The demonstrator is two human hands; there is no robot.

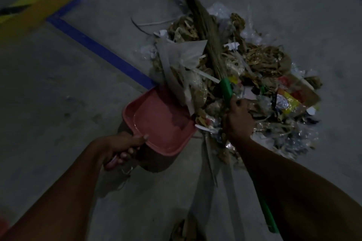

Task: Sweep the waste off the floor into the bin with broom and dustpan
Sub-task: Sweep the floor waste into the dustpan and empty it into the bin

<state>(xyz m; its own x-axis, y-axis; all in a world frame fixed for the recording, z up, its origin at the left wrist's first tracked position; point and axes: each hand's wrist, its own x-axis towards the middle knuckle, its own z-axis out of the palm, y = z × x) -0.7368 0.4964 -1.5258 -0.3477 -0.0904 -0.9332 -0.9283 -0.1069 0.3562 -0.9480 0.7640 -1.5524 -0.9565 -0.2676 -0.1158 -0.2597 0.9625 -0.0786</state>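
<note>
Head view. Sweeping of a mixed waste pile — dry leaves, paper strips, clear plastic film and printed wrappers — heaped on a grey concrete floor just beside a blue painted line. The pink dustpan sits at the near-left edge of the pile, its open mouth towards the waste and a large pale sheet of paper overhanging its lip; its tray holds almost nothing as yet. The broom, a bundle of thin brown bristles on a green handle, lies across the top of the heap with its tips pointing away from the person. No bin is in view.

Risks, as a judgement: the light film and loose strips may slide past the sides of the dustpan, because the pile is far wider than its mouth; the overhanging sheet may fold across the mouth and block smaller pieces; a strong pull of the broom may push the pan backwards if it is not held firm against the floor. The dim light also makes small scraps easy to miss.

Pose. The left hand reaches forward with fingers curled round the dustpan handle — thumb on top, near the tray's rear rim. The right hand reaches over the near part of the pile and is closed round the green handle just below the bristle bundle; the rest of the handle runs back beneath the right forearm.
</note>
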